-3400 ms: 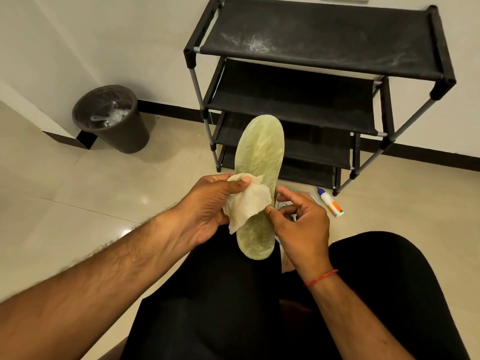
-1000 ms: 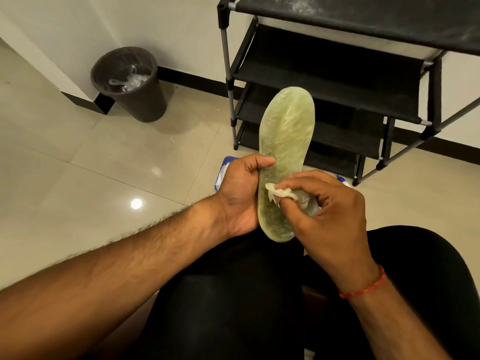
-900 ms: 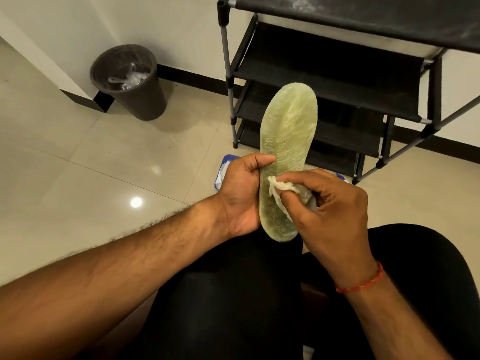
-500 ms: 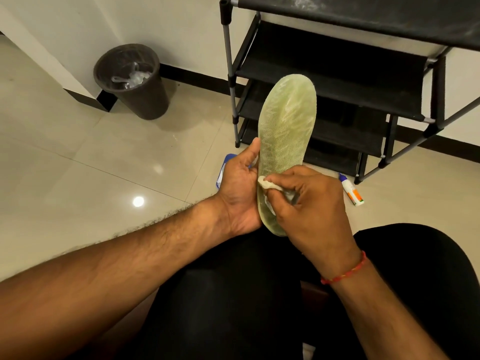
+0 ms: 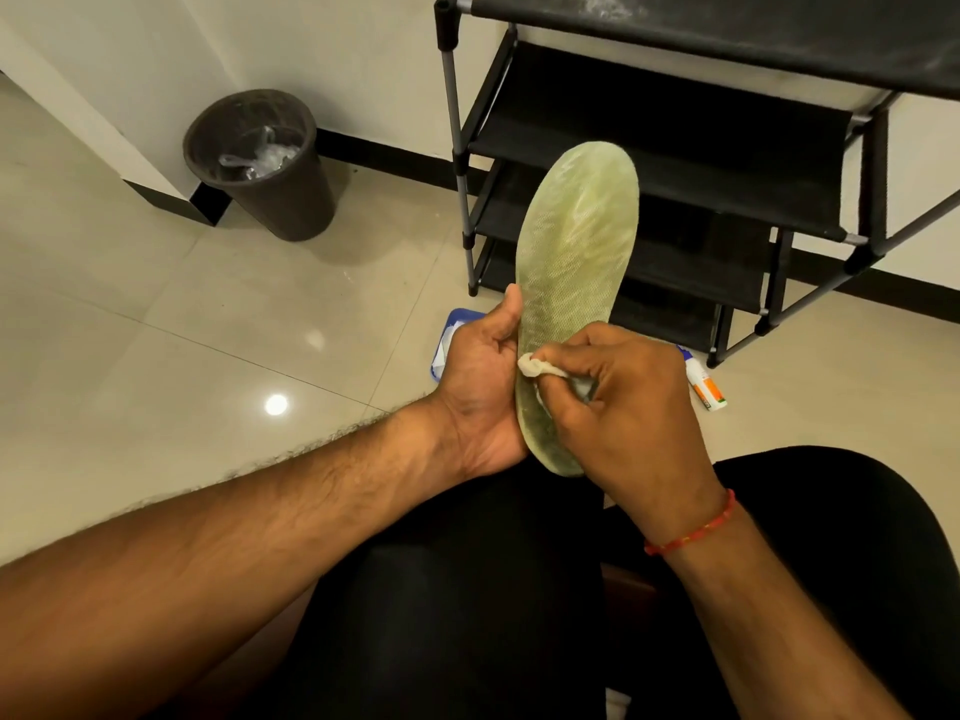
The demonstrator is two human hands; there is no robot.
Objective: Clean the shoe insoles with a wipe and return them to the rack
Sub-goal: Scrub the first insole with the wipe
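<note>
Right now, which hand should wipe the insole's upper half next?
Right. The right hand pinches the wipe against the insole; the left hand grips its edge, steadying it.

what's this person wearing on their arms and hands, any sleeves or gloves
No sleeves or gloves: the left hand and right hand are bare, as are both forearms. A thin red thread bracelet circles the right wrist. No watch or rings show.

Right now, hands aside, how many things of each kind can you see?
Insole: 1
Wipe: 1
Shoe rack: 1
Waste bin: 1
Small white bottle: 1
Blue packet, partly hidden: 1
Total: 6
</note>
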